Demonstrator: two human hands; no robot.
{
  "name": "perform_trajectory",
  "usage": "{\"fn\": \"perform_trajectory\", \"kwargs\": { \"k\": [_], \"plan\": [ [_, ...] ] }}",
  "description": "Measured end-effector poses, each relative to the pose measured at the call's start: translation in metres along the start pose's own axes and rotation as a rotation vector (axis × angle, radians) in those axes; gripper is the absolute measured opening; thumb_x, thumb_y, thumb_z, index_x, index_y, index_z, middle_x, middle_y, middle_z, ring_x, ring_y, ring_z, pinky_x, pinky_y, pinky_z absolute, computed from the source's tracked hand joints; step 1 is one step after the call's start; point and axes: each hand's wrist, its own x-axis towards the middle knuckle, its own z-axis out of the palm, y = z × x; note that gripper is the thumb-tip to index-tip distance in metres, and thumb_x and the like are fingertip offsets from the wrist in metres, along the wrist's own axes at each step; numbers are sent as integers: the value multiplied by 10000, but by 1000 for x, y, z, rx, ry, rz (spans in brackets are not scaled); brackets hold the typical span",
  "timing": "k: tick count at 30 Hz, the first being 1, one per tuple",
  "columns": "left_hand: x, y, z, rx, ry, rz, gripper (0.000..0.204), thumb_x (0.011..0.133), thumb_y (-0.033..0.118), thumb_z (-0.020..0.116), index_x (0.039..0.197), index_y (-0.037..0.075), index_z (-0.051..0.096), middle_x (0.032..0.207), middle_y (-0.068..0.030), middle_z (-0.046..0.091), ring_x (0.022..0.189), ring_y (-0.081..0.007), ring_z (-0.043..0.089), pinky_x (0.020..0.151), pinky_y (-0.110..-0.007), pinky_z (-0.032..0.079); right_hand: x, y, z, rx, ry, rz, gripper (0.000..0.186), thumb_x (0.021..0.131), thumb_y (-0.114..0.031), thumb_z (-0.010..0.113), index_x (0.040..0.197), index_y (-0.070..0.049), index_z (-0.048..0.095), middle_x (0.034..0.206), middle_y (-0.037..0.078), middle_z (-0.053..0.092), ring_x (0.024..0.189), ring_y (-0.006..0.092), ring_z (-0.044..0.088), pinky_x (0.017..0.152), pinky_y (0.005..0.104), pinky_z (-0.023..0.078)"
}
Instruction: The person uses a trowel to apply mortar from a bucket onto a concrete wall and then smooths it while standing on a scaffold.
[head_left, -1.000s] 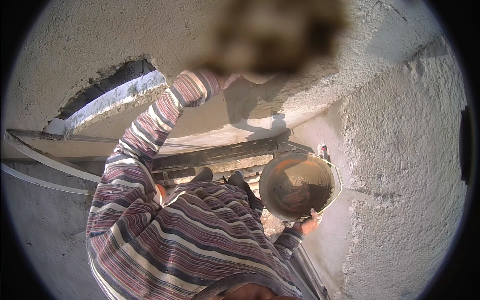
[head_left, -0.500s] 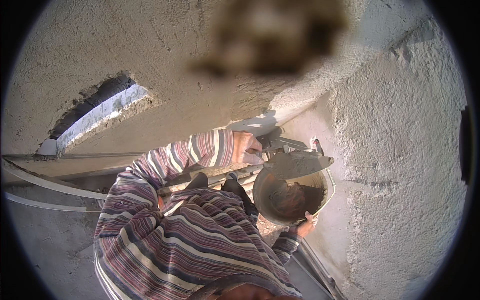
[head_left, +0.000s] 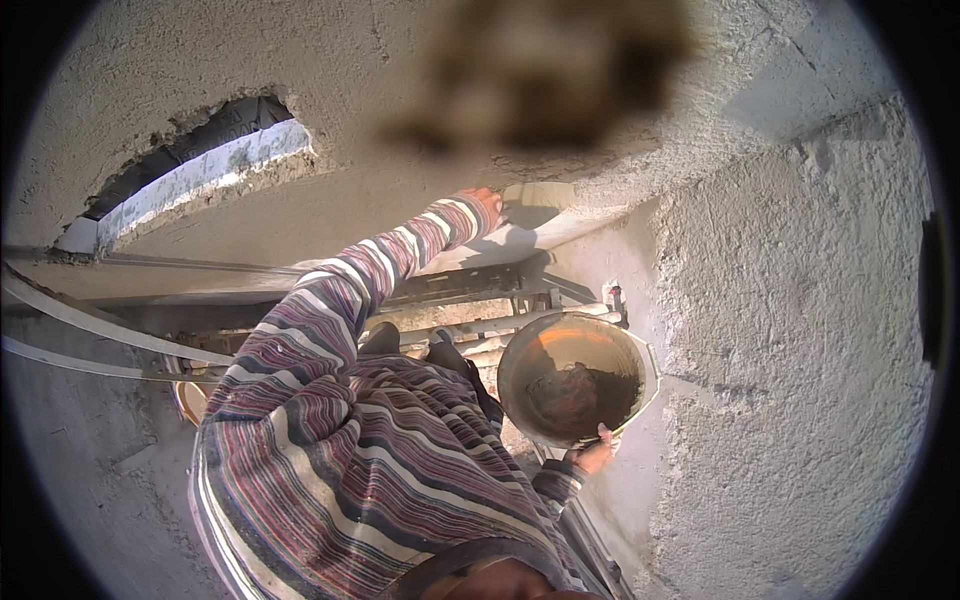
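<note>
My left hand [head_left: 487, 205] is raised to the plastered wall, its fingers closed round a trowel. The trowel's flat blade [head_left: 540, 196] lies against or very close to the wall, and its handle is hidden by the hand. Lower and to the right is a round bucket [head_left: 650, 370] tilted so its mouth shows. Grey-brown wet mortar [head_left: 575, 400] sits in its bottom. My right hand [head_left: 594, 456] grips the bucket's near rim, thumb over the edge.
Rough plastered wall [head_left: 780, 400] rises close on the right. A ragged opening [head_left: 200, 155] cuts the wall at upper left. Pale curved strips [head_left: 120, 330] run in from the left. Planks or bars [head_left: 480, 325] lie below by my feet. A blurred brown lump [head_left: 550, 70] covers the top.
My left hand has moved up and slightly left with the trowel, from above the bucket to the wall. The bucket, held by my right hand, has shifted slightly left in the picture.
</note>
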Motion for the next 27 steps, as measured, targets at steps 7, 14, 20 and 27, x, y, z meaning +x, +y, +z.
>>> {"fn": "perform_trajectory", "kwargs": {
  "k": [7, 14, 20, 27],
  "plan": [
    [-8, 4, -53, -64, 41, -118, 420, 918, 392, 452, 985, 5, 601, 904, -211, 645, 902, -367, 618, 826, -438, 483, 2, -6, -4, 103, -145, -4, 413, 659, -11, 591, 1072, 4, 569, 1001, 102, 605, 889, 254, 592, 812, 371, 491],
    [-33, 27, -143, 74, 165, -23, 400, 911, 383, 479, 996, 10, 594, 809, -212, 645, 835, -369, 630, 794, -434, 499, -9, -16, 22, 9, -193, -57, 407, 654, 1, 577, 1060, -19, 578, 988, 80, 609, 900, 229, 587, 821, 355, 477],
    [-93, 51, -201, 51, 426, 171, 367, 908, 362, 509, 972, 9, 589, 702, -189, 626, 712, -357, 631, 673, -417, 512, -10, -15, 32, 51, -202, -72, 367, 658, 22, 545, 1022, -8, 583, 967, 86, 612, 869, 223, 589, 807, 352, 482],
    [-127, 96, -242, 74, 473, 231, 291, 852, 300, 614, 885, 14, 574, 624, -139, 577, 592, -322, 601, 546, -391, 488, -8, -12, 21, 145, -229, -73, 342, 664, 41, 529, 997, -7, 587, 948, 74, 612, 846, 203, 587, 790, 331, 482]
  ]
}}
